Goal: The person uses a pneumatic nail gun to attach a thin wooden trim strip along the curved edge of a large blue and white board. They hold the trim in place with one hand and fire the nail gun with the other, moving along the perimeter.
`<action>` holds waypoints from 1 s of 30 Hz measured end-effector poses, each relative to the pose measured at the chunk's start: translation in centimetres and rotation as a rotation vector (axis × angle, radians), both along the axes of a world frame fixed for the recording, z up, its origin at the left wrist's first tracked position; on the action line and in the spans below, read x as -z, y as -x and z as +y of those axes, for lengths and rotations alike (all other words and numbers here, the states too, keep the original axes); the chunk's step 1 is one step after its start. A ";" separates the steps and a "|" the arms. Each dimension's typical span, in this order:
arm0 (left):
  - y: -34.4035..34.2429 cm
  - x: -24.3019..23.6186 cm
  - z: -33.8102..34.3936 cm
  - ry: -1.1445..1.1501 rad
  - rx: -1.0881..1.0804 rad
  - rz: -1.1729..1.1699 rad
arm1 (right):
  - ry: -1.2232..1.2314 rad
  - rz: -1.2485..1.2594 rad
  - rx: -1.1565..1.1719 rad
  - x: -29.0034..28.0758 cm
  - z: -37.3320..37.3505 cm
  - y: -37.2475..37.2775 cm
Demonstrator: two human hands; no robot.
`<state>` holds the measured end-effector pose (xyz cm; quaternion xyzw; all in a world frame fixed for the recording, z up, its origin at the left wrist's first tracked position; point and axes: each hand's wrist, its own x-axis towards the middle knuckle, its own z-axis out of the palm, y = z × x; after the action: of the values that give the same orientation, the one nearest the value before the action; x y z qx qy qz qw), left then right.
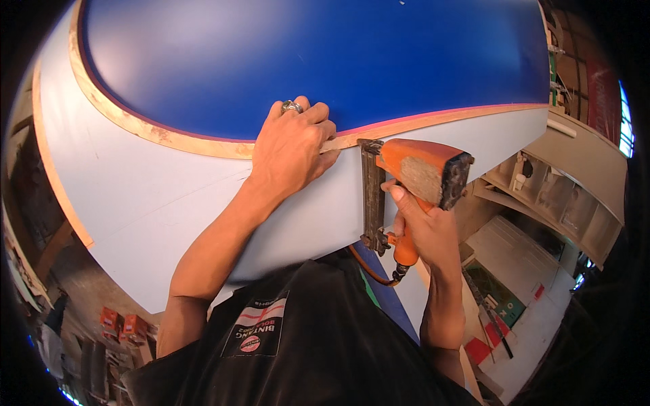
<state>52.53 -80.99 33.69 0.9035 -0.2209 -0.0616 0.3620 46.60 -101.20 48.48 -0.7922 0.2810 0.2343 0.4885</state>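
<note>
My right hand [428, 233] is wrapped round the handle of an orange nail gun [423, 166], its body worn and smudged. The gun's nose touches or nearly touches a thin wooden strip [183, 141] that curves between a glossy blue panel [325, 61] and a pale grey-white panel [135, 196]. Just left of the nose, my left hand [294, 145] is closed over the strip, its curled fingers reaching onto the blue side and the thumb on the near side. A ring [291, 107] sits on one finger. The left fingertips are partly hidden.
A hose [369, 271] runs from the gun's handle toward my body. On the right stands a wooden piece with compartments [555, 196], above boards and a green box [508, 308]. Small orange-red boxes [123, 325] lie low at the left. A second wooden edging [51, 162] borders the pale panel.
</note>
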 end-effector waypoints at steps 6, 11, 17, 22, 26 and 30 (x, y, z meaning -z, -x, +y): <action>0.8 -1.6 2.7 0.018 0.011 -0.044 | 0.014 -0.074 0.073 -1.4 -0.9 2.5; 0.8 -3.9 11.2 -0.107 -0.049 -0.094 | 0.074 -0.248 0.212 -1.7 -2.0 5.3; 0.5 -4.4 17.8 -0.046 -0.167 -0.033 | 0.040 -0.303 0.321 -1.5 -2.6 7.2; -1.2 -4.2 18.6 0.143 -0.350 -0.113 | 0.008 -0.310 0.354 -1.4 -2.4 8.7; -2.1 -4.4 16.3 0.206 -0.255 -0.188 | -0.013 -0.310 0.318 -1.7 -1.9 9.1; -1.1 -3.5 12.7 0.075 -0.062 -0.168 | -0.020 -0.278 0.271 -1.7 -1.2 8.8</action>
<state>53.65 -68.31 37.23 0.8977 -0.2246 0.0338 0.3776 37.84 -102.41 50.21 -0.7670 0.3125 0.0577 0.5574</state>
